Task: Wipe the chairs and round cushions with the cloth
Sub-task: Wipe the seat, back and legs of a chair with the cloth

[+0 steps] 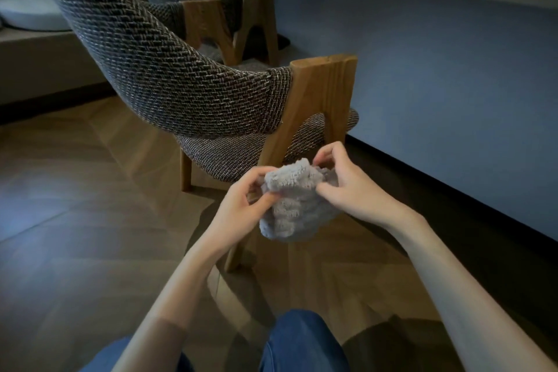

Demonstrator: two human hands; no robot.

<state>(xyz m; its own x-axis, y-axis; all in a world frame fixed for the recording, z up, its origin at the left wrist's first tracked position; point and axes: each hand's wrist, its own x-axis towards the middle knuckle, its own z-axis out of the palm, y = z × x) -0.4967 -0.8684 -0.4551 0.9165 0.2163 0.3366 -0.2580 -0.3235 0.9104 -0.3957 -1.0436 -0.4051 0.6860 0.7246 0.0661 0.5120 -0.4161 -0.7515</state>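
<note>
Denim knees [302, 341] lowest. Left hand [238, 205] and right hand [347, 187] both pinch bunched fluffy grey cloth [290, 211], held before the wooden leg [317, 93] of a curved woven-tweed chair [169, 69]. Herringbone wood floor [75, 220], blue-grey wall [437, 84].

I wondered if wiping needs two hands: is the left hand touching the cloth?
Touching. The head view shows the left hand pinching the cloth at its upper left edge, thumb and fingers curled onto the fabric.

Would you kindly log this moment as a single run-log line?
hands: left hand and right hand both pinch cloth | cloth: bunched, held before chair leg | wiping: none seen
</note>
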